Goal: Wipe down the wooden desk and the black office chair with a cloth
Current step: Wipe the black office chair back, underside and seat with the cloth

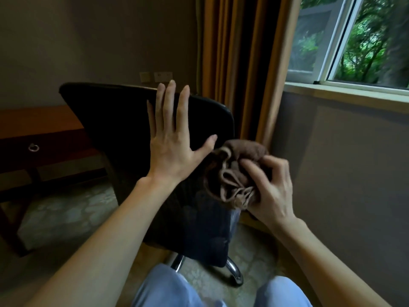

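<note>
Chair step in hand: your left hand (171, 142) lies flat, fingers apart, bracing the chair (106, 120) back; your right hand (269, 189) clamps the bunched cloth (232, 171) beside its right edge. Next, press and sweep it.

office chair (115, 120): black, matt, backrest rim faintly glossy | chair base (234, 272): chromed metal, shiny | cloth (234, 173): brown terry, soft, rough nap, lighter hemmed edge | counter (37, 122): reddish-brown wood, smooth, satin | drawer pull (33, 148): metal ring | curtain (239, 63): ochre fabric, matt
</note>
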Demonstrator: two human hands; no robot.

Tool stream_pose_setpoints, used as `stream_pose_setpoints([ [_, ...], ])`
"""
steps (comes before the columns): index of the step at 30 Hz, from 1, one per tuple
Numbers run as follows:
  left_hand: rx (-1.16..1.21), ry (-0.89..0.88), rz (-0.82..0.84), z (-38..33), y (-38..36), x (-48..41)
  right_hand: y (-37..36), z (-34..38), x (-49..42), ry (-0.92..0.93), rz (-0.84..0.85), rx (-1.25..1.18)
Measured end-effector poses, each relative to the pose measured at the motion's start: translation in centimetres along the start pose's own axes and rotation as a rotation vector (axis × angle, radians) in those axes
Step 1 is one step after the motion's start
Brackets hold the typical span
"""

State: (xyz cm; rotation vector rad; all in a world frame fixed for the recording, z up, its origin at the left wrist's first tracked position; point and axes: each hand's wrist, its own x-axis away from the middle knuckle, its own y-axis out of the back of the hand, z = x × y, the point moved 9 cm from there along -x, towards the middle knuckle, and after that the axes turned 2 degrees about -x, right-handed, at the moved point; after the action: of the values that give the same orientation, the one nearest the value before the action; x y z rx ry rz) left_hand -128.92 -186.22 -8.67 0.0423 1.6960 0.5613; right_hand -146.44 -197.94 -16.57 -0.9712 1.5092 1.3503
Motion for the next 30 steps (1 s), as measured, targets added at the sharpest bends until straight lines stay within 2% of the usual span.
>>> stream_pose_setpoints([
  [3,-0.011,-0.022,-0.009,0.5,-0.3,0.6,-0.7,-0.5,-1.3,-0.133,-0.054,-0.101],
  [5,-0.033,-0.040,-0.011,0.7,-0.7,0.7,-3.1,-0.3,-0.8,-0.145,0.039,-0.141],
  [8,-0.030,-0.051,-0.027,0.9,-0.9,0.5,-6.5,0.8,2.6,-0.061,0.171,-0.054],
  [13,-0.034,-0.056,-0.023,1.4,-1.2,0.3,-9.5,-0.7,8.8,-0.160,0.314,-0.105],
  [16,-0.028,-0.034,-0.031,1.3,-1.4,0.2,-10.2,-0.8,11.1,-0.122,0.456,-0.069],
  [21,-0.039,-0.038,-0.015,0.9,-1.3,0.2,-9.3,-0.3,11.9,0.048,0.621,0.066],
  [24,-0.049,-0.047,-0.014,0.3,-1.7,0.3,-7.3,-0.4,10.1,0.041,0.524,0.052],
  [30,-0.129,-0.071,-0.048,-1.4,-2.3,-0.1,-1.8,-1.5,2.4,-0.062,0.057,0.053],
])
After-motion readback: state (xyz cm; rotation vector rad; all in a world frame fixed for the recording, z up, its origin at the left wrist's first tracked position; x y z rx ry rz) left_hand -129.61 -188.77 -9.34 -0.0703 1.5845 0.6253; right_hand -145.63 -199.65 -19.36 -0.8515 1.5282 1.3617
